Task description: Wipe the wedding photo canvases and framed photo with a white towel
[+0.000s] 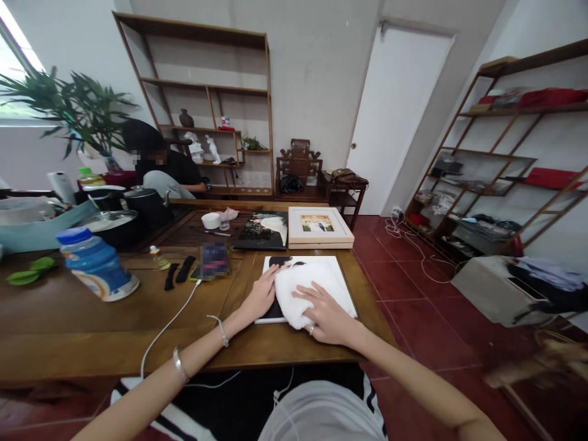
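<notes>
A photo panel (270, 310) with a white margin and dark printed figures lies flat near the table's right end. My left hand (263, 293) rests along its left side, fingers stretched out and touching the surface. Over the panel's middle and right, a folded white towel (287, 285) covers much of the picture. My right hand (324, 309) presses on this towel, its fingers bent into the fabric; the thumb is mostly hidden. Just behind lie a dark photo print (255, 231) with a white gown and a white-framed photo (297, 228).
Left on the wooden table (202, 324) stand a blue-capped bottle (96, 263), a small bottle (160, 258), black strips (185, 269) and a phone (214, 260) with a white cable (169, 324). A person (160, 159) sits across the table. Shelves (505, 153) stand right.
</notes>
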A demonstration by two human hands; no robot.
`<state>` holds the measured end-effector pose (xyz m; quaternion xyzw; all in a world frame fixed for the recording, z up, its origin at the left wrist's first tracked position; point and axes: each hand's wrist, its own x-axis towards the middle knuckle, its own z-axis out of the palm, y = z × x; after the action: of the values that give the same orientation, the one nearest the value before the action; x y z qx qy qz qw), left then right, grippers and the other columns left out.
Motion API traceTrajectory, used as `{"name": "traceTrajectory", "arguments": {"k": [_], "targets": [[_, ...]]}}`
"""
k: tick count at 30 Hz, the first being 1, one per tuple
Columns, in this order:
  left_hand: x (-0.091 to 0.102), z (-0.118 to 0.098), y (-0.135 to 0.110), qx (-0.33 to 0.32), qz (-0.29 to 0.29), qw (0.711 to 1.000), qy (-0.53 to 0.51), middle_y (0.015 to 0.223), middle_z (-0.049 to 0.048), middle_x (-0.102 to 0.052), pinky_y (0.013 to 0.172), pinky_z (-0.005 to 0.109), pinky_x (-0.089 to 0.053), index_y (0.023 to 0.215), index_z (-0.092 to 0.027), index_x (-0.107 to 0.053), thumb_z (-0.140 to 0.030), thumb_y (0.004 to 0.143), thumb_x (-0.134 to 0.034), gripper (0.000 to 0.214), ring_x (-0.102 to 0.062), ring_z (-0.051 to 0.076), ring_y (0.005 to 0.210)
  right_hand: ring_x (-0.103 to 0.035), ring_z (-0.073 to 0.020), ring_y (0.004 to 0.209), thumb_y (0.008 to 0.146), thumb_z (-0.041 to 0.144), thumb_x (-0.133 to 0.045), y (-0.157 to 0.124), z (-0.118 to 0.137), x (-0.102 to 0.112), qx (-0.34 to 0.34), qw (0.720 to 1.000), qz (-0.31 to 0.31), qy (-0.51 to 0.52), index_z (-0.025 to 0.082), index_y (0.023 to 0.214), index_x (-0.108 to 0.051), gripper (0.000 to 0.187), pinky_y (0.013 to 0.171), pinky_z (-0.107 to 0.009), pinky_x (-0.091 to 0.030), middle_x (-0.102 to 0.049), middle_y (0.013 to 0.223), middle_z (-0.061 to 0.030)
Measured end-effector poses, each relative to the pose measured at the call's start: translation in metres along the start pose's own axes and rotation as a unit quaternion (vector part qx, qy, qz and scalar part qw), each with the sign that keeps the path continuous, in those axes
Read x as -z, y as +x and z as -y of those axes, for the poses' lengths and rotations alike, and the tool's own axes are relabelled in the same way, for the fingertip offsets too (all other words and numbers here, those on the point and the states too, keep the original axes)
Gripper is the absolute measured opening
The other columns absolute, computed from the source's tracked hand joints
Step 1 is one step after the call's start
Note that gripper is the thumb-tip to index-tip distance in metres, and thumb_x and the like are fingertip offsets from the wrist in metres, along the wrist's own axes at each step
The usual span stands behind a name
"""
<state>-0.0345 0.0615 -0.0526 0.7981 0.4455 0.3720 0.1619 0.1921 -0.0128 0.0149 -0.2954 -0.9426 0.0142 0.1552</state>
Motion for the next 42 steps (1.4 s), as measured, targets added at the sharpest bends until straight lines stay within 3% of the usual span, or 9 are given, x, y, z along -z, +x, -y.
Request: {"name": "traceTrajectory", "arguments": {"k": [8,13,18,23,26,29,36,39,42], "targets": [[0.001,-0.003,0.000,0.004,-0.006,1.000,0.005,0.139,0.0105,-0.041,0.108,0.046,-0.028,0.130,-0.018,-0.043,-0.020,0.089,-0.033,0.043,-0.033,0.021,0.131,-0.047,-0.0226,0.118,0.080,0.019,-0.052,0.032,-0.052,0.014,-0.058,0.998,-0.014,0.018,0.018,0.097,-0.065,0.022,0.103,-0.041,-0.031,-0.055,0.127,-0.0090],[0.002,-0.004,0.000,0.011,0.001,1.000,0.012,0.139,0.0114,-0.041,0.108,0.045,-0.027,0.130,-0.016,-0.043,-0.021,0.089,-0.031,0.042,-0.034,0.021,0.131,-0.039,-0.0262,0.125,0.077,0.013,-0.052,0.049,-0.072,0.005,-0.098,0.994,-0.046,-0.027,0.014,0.100,-0.065,0.027,0.104,-0.047,-0.025,-0.052,0.128,-0.0143],[0.005,-0.008,0.000,0.021,0.006,1.000,0.013,0.140,0.0133,-0.040,0.109,0.043,-0.027,0.130,-0.013,-0.042,-0.023,0.091,-0.029,0.042,-0.034,0.020,0.131,-0.035,-0.0301,0.127,0.074,0.016,-0.054,0.031,-0.045,0.004,-0.078,0.996,-0.002,-0.032,0.012,0.101,-0.065,0.029,0.105,-0.052,-0.020,-0.048,0.131,-0.0186],[0.006,-0.009,0.000,0.020,0.002,1.000,0.011,0.140,0.0137,-0.040,0.109,0.043,-0.028,0.130,-0.012,-0.043,-0.023,0.091,-0.028,0.042,-0.034,0.020,0.131,-0.033,-0.0302,0.128,0.076,0.024,-0.055,-0.006,0.014,0.011,0.002,0.999,0.051,-0.014,0.015,0.094,-0.068,0.023,0.108,-0.051,-0.017,-0.047,0.133,-0.0147],[0.006,-0.009,0.000,0.023,0.004,1.000,0.017,0.140,0.0132,-0.039,0.108,0.044,-0.028,0.130,-0.012,-0.043,-0.022,0.090,-0.030,0.043,-0.034,0.021,0.131,-0.034,-0.0290,0.127,0.075,0.026,-0.057,-0.016,0.027,0.014,0.034,0.998,0.059,0.003,0.016,0.092,-0.068,0.022,0.108,-0.048,-0.018,-0.048,0.133,-0.0124],[0.007,-0.010,0.001,0.022,0.016,0.999,0.022,0.140,0.0123,-0.039,0.109,0.044,-0.028,0.129,-0.014,-0.044,-0.021,0.090,-0.031,0.043,-0.034,0.021,0.131,-0.040,-0.0260,0.123,0.075,0.025,-0.057,-0.010,0.009,0.016,0.032,0.999,0.035,0.025,0.017,0.092,-0.068,0.021,0.106,-0.044,-0.025,-0.052,0.129,-0.0113],[0.007,-0.009,0.001,0.015,0.008,1.000,0.018,0.140,0.0123,-0.039,0.108,0.044,-0.029,0.129,-0.014,-0.045,-0.021,0.090,-0.030,0.043,-0.034,0.022,0.131,-0.048,-0.0272,0.113,0.079,0.023,-0.055,0.032,-0.070,0.015,-0.059,0.998,-0.011,0.008,0.015,0.085,-0.067,0.016,0.094,-0.042,-0.039,-0.055,0.122,-0.0145],[0.008,-0.011,0.000,0.020,0.001,1.000,0.005,0.139,0.0113,-0.041,0.109,0.042,-0.028,0.127,-0.015,-0.047,-0.023,0.090,-0.031,0.042,-0.036,0.021,0.130,-0.040,-0.0290,0.123,0.080,0.021,-0.054,0.049,-0.080,0.009,-0.095,0.995,-0.036,-0.004,0.014,0.091,-0.066,0.019,0.099,-0.045,-0.034,-0.049,0.130,-0.0152],[0.010,-0.015,0.001,0.026,-0.006,1.000,-0.011,0.138,0.0118,-0.042,0.110,0.040,-0.027,0.127,-0.013,-0.047,-0.025,0.090,-0.031,0.042,-0.037,0.021,0.129,-0.023,-0.0307,0.133,0.079,0.020,-0.053,0.058,-0.065,0.004,-0.085,0.996,-0.017,-0.011,0.016,0.097,-0.065,0.022,0.104,-0.052,-0.022,-0.037,0.141,-0.0114]]}}
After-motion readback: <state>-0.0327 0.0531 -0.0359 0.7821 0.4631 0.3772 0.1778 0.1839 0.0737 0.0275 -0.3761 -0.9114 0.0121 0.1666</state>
